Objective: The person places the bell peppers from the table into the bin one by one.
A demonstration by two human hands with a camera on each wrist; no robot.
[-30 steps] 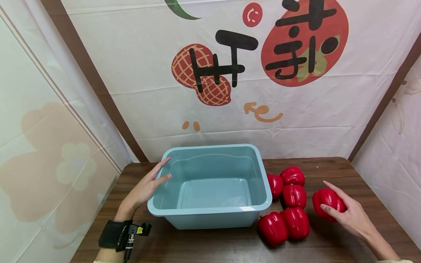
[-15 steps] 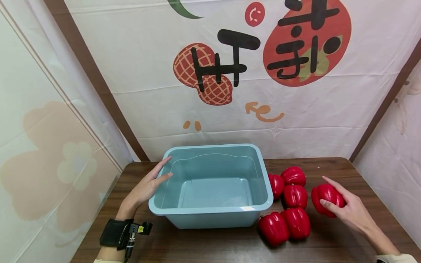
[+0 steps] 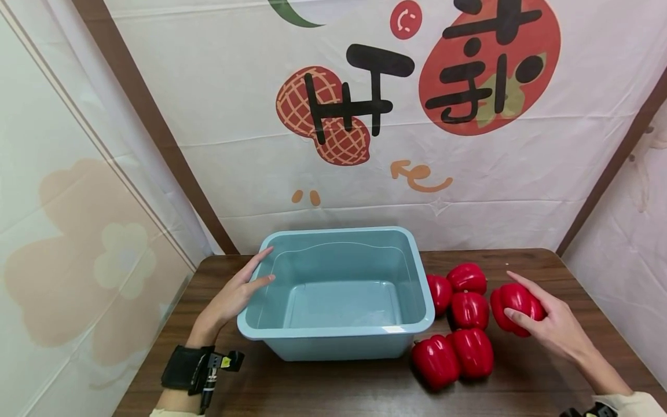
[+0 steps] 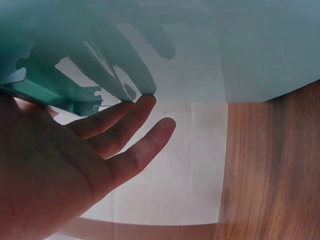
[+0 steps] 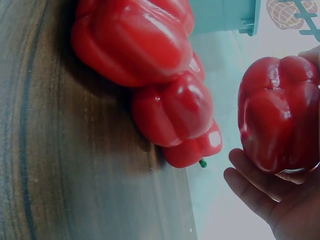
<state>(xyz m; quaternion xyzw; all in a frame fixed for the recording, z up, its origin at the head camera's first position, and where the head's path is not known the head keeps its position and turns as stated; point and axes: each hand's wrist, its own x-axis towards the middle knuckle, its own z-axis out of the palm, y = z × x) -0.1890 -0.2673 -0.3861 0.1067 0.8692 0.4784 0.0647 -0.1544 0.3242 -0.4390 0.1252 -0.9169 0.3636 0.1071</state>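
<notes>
We find the right hand (image 3: 556, 329) clamped on one pepper (image 3: 510, 300), the left hand (image 3: 231, 296) resting, fingers extended, on the tub (image 3: 333, 333). A low carry could strike the grouped peppers (image 3: 471, 311).

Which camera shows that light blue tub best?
The head view: the blue tub shows nearly whole there, inside and out. The left wrist view catches only part, close up by the left hand; the right wrist view, just a piece at the top edge.
</notes>
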